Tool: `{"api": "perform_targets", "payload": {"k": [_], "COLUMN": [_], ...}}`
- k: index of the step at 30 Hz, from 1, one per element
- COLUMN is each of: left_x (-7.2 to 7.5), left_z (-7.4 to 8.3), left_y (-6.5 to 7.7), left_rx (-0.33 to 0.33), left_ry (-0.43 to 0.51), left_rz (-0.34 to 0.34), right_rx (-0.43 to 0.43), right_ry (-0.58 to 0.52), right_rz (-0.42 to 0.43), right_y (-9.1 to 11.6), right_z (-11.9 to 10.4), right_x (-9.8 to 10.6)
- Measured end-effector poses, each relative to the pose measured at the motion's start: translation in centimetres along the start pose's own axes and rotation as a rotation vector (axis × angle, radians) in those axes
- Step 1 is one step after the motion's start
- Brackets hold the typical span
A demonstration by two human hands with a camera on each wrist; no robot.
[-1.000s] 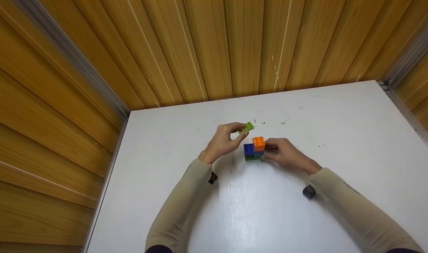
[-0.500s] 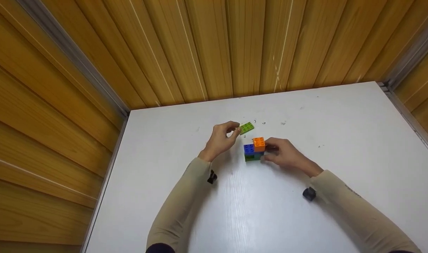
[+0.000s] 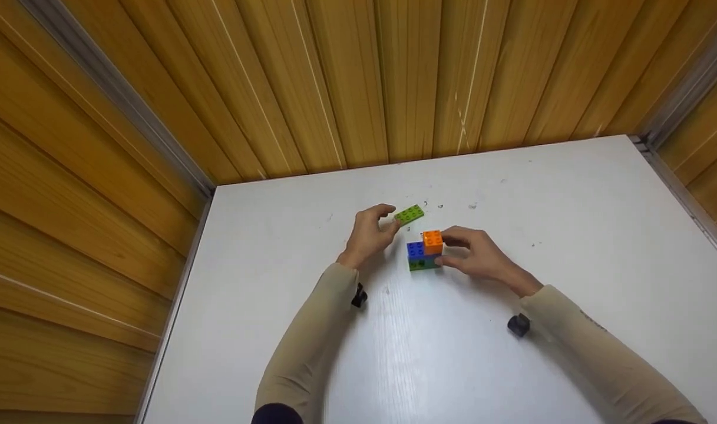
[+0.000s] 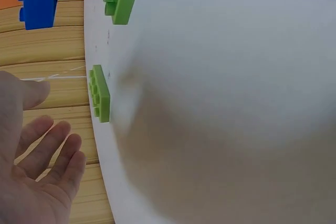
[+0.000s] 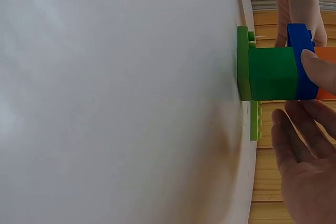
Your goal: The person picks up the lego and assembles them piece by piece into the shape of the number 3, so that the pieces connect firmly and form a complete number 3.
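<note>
A small stack of toy building bricks stands upright on the white table. From the bottom it has a light green plate (image 5: 243, 66), a dark green brick (image 5: 273, 73), a blue plate (image 3: 415, 250) and an orange brick (image 3: 433, 241). My right hand (image 3: 479, 253) holds the stack from the right, its thumb (image 5: 321, 72) on the near side of the blue plate and the other fingers reaching behind. Beyond the stack lies a loose light green plate (image 3: 409, 214), studs up. My left hand (image 3: 367, 234) is just left of it, fingers apart and holding nothing.
The white table (image 3: 405, 341) ends at a wood-look panel wall (image 3: 358, 88) behind the bricks. Another such wall (image 3: 69, 235) rises along the left. Black wrist devices (image 3: 518, 325) hang below both sleeves.
My left hand has let go of the loose light green plate and drawn back left, leaving it on the table. The right hand stays at the stack, its fingers slightly shifted.
</note>
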State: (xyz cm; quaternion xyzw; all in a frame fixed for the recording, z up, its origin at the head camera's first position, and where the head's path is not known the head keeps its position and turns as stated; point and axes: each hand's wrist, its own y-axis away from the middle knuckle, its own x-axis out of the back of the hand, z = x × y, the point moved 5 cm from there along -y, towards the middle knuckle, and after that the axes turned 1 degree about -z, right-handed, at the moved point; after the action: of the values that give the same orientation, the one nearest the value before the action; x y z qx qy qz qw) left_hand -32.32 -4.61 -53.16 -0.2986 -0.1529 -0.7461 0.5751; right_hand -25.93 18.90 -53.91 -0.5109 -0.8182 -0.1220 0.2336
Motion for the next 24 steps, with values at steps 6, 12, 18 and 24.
{"api": "perform_targets", "payload": {"k": [6, 12, 18, 24], "left_x": [-0.4, -0.8, -1.3, -1.8], "left_z": [-0.4, -0.2, 0.0, -0.1], "left_y": [-0.6, -0.9, -1.2, -1.7], "left_rx": [0.071, 0.111, 0.107, 0.094], "left_ry": [-0.022, -0.02, -0.042, -0.047], "left_rz": [-0.01, -0.016, -0.022, -0.025], "right_rx": [-0.001, -0.005, 0.017, 0.011], "right_ry": [-0.026, -0.049, -0.057, -0.048], "right_rz": [0.005, 0.021, 0.026, 0.016], "right_y": [0.1, 0.1, 0.1, -0.1], "right_z": [-0.3, -0.3, -0.4, -0.4], "right_x": [0.1, 0.1, 0.0, 0.0]}}
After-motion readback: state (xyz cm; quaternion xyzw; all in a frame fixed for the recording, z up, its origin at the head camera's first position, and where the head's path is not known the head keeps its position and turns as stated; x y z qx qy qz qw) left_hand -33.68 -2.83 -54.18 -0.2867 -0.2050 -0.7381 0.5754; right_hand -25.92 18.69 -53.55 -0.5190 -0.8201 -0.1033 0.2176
